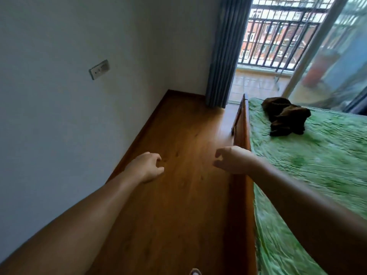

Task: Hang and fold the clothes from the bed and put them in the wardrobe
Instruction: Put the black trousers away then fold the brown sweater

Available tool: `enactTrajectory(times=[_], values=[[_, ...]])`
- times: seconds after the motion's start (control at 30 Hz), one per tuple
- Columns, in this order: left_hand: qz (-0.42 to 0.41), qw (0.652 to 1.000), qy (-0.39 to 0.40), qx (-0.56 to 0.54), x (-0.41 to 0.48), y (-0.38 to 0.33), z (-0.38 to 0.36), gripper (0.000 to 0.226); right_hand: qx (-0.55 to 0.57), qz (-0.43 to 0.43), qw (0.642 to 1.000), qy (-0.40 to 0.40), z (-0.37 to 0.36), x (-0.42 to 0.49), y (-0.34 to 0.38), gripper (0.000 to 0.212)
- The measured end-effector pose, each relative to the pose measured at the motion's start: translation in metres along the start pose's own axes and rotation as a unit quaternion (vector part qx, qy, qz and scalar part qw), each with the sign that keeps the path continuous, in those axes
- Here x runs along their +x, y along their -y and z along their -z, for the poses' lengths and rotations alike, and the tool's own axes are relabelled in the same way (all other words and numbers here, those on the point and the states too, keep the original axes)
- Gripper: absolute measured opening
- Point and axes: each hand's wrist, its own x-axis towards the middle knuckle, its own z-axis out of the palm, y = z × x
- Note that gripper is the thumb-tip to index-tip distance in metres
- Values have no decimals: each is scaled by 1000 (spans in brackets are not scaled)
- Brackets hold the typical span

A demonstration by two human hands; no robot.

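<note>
Left hand, right hand hover loosely curled; garment on bed.

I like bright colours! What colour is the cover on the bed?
The bed cover is green, mottled lighter and darker, seen best in the head view.

**1 dark pile on the green bed**

A dark brown bundle of clothes lies crumpled, not folded, on the bed. The bed has a wrinkly green cover. The clothes sit near the far end.
</note>
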Motion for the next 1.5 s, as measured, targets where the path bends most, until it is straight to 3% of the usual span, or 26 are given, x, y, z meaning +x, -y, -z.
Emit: enactTrajectory(times=[0.23,0.5,0.73,0.9,1.13,1.5], values=[[-126,992,7,21,142,-104,22,49,30,-80,996,-4,33,80,-103,38],[-197,980,16,38,304,-220,61,50,67,-135,989,-15,109,183,-201,40],[-266,963,23,33,434,-303,82,44,93,-234,968,-8,137,262,-290,41],[-347,934,67,45,541,-353,91,33,117,-309,944,-8,151,334,-344,37],[-404,900,125,102,685,-422,101,40,174,-405,898,-1,177,402,-398,35],[-495,829,177,190,824,-589,26,46,259,-491,832,9,160,459,-551,45]])
